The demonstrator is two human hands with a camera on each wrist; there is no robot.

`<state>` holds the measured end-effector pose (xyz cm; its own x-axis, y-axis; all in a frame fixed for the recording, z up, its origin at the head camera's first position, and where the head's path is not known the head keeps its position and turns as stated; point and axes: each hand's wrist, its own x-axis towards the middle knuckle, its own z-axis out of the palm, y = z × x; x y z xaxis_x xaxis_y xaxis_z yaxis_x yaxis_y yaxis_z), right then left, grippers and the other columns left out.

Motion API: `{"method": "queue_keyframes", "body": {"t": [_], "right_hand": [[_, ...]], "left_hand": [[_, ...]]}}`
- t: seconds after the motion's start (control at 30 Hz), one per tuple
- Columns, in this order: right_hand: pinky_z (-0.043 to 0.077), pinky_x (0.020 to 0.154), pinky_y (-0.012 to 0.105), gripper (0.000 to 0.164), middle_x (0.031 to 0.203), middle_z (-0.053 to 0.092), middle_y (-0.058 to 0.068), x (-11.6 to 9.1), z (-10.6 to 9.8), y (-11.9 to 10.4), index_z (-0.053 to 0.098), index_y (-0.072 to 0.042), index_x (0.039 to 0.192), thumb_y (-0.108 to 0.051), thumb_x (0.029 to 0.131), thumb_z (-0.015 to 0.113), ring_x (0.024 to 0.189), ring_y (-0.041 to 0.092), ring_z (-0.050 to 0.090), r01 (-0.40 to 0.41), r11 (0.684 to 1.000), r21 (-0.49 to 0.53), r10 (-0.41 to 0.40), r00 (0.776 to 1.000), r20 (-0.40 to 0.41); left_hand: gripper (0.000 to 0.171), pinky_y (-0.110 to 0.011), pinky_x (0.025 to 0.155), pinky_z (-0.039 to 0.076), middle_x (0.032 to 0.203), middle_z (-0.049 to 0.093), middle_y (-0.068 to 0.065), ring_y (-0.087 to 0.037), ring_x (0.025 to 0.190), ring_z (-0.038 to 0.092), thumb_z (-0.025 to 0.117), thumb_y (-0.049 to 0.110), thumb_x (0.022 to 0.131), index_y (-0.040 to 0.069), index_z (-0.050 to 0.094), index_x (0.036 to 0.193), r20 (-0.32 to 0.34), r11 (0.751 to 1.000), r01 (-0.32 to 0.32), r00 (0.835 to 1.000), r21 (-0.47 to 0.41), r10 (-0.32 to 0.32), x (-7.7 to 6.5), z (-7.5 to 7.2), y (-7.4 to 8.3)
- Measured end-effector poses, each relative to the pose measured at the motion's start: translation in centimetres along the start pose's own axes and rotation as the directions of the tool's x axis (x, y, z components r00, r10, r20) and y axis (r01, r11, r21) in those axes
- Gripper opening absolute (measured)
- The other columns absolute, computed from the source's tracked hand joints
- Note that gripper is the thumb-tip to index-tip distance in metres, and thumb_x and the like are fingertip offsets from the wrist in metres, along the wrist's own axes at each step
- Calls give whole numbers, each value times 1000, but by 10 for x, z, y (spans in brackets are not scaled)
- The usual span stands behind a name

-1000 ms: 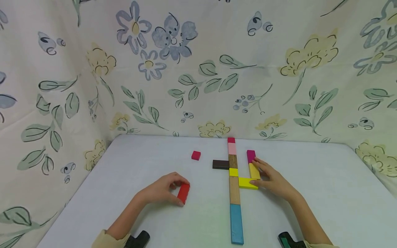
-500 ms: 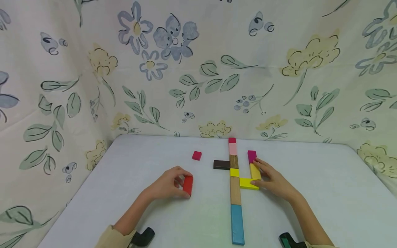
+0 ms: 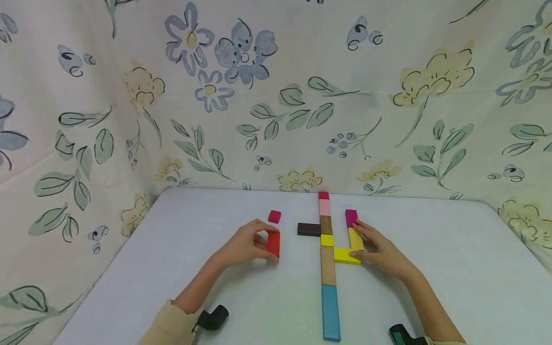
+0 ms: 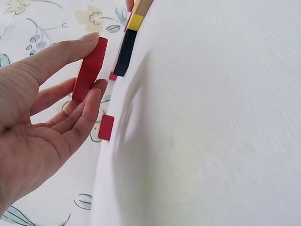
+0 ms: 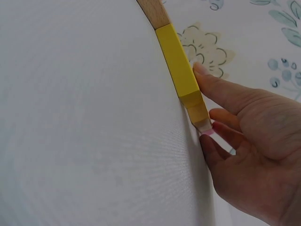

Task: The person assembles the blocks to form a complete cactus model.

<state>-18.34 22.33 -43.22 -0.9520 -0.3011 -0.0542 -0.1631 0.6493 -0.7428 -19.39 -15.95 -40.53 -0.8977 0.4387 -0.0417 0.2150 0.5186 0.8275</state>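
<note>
My left hand [image 3: 247, 244] pinches a red rectangular block [image 3: 273, 244] lengthwise, thumb at the near end and fingers at the far end. In the left wrist view, the red block [image 4: 91, 68] appears lifted off the table. My right hand [image 3: 381, 251] holds an amber block [image 3: 355, 238] on the table, index finger at its far end beside a magenta block [image 3: 351, 218]. The thumb touches a bright yellow block [image 3: 345, 256], which juts right from a long row of blocks. In the right wrist view, the fingers [image 5: 228, 120] curve beside the amber block.
The row runs front to back: a blue block [image 3: 331, 311], a tan block [image 3: 327, 266], then yellow, brown, pink and red ones. A black block [image 3: 308, 229] sticks out left. One small red block [image 3: 274, 216] lies apart. Floral cloth [image 3: 258, 120] hangs behind the white table [image 3: 172, 230].
My left hand has carried the red block away from me and to the right, closer to the small red block. The right hand stays in place on the blocks.
</note>
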Motion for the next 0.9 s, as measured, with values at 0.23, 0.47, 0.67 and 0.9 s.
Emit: {"method": "queue_keyframes", "body": {"t": [0.23, 0.47, 0.67, 0.9], "right_hand": [[43, 111, 65, 84, 170, 26, 28, 0, 0, 0, 39, 1, 160, -30, 94, 79, 149, 54, 35, -3, 1000, 1, 3, 1000, -3], [44, 110, 63, 85, 170, 25, 28, 0, 0, 0, 39, 1, 161, -30, 93, 80, 148, 54, 36, -10, 1000, 0, 10, 1000, 0], [42, 112, 64, 83, 170, 26, 26, 0, 2, -1, 40, 0, 160, -29, 94, 79, 150, 53, 35, -7, 1000, 15, 7, 1000, -5], [45, 110, 63, 85, 170, 25, 28, 0, 0, 0, 38, 1, 161, -29, 93, 80, 147, 54, 38, -9, 1000, -1, 9, 1000, -1]], "left_hand": [[58, -32, 84, 62, 125, 60, -13, -17, 94, 68, 88, 10, 85, 5, 65, 138, -16, 998, -34, 999, -46, 34, 15, 3, 7], [59, -35, 88, 62, 130, 60, -16, -20, 100, 67, 87, 8, 86, 3, 64, 140, -38, 997, -39, 999, -61, 36, 31, 5, 13], [60, -36, 89, 62, 128, 61, -14, -23, 104, 67, 87, 8, 86, 4, 64, 141, -49, 998, -41, 998, -39, 39, 45, 5, 17], [59, -34, 87, 62, 129, 61, -14, -23, 102, 68, 88, 9, 86, 5, 65, 141, -62, 999, -40, 997, -31, 38, 57, 8, 21]]}}
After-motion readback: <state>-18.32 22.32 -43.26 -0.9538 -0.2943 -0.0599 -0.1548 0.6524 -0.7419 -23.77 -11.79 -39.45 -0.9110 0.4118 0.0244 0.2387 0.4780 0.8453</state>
